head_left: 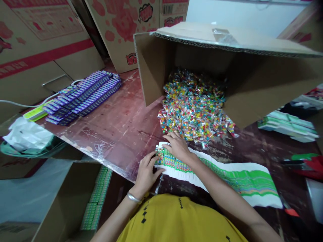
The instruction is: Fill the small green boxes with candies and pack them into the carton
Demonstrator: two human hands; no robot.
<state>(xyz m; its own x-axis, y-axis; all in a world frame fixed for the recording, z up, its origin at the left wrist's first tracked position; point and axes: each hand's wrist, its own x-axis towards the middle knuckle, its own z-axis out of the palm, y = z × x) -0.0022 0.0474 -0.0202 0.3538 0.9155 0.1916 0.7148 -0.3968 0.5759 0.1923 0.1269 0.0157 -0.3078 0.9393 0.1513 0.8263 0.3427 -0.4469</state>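
Observation:
A long overlapping row of flat green printed cartons with white flaps (248, 179) lies across the table in front of me. At its left end my left hand (147, 171) has its fingers and thumb closed about the edges of the front green carton (159, 154). My right hand (177, 146) rests over the upper side of the same end, thumb apart from the stretched fingers. Its fingertips are close to a heap of small clear packets of colourful candies (191, 107). The heap spills from a cardboard box (151, 70) lying on its side.
Stacked purple printed boxes (85, 95) lie at the table's left, beside a yellow-green item (37, 112) and a white cable. Below the left edge stands an open carton (63, 198) holding green boxes (97, 198). Pale green stacks (287, 125) and a red item (311, 168) are at right.

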